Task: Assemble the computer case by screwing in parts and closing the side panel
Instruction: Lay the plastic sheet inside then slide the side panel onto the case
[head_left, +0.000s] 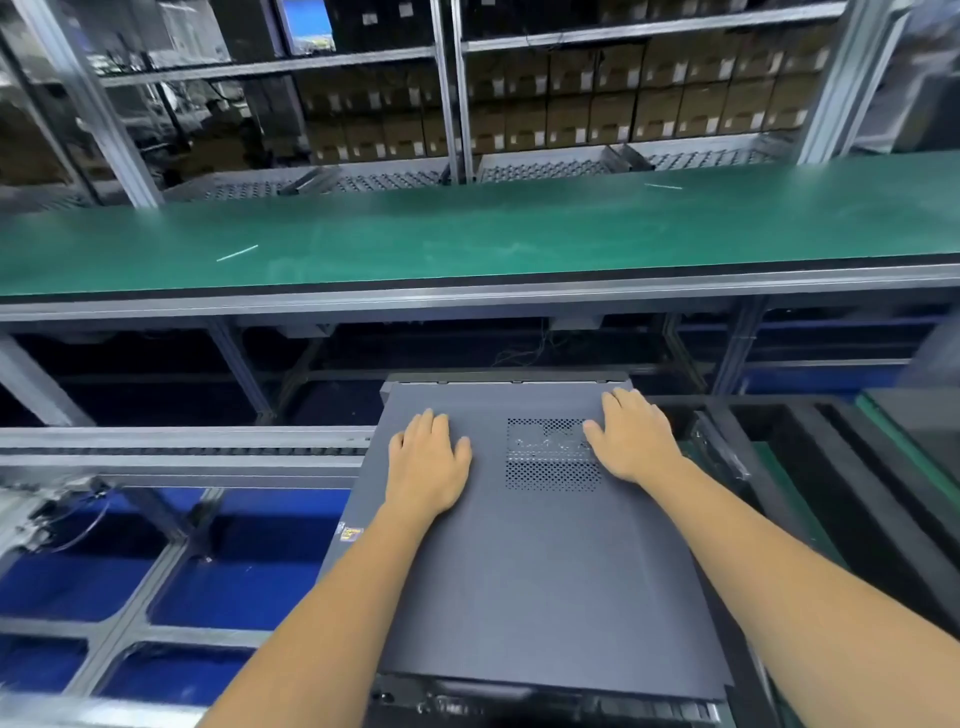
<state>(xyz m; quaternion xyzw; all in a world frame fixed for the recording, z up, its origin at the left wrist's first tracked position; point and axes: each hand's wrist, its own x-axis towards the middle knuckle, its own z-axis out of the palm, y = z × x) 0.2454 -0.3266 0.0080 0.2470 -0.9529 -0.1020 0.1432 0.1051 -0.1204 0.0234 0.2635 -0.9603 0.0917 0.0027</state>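
A dark grey computer case (540, 691) lies flat in front of me, its side panel (545, 571) facing up. The panel has a perforated vent grid (550, 470) near its far end. My left hand (427, 462) rests flat on the panel's far left part, fingers straight. My right hand (631, 439) lies flat on the panel's far right corner, beside the vent grid, its fingers reaching the far edge. At the near end the case's rear edge shows below the panel.
A green conveyor belt (467, 239) runs across behind the case, with metal shelving of cardboard boxes (623, 104) beyond. A roller track (182, 451) lies to the left over a blue floor. Black foam trays (831, 493) sit to the right.
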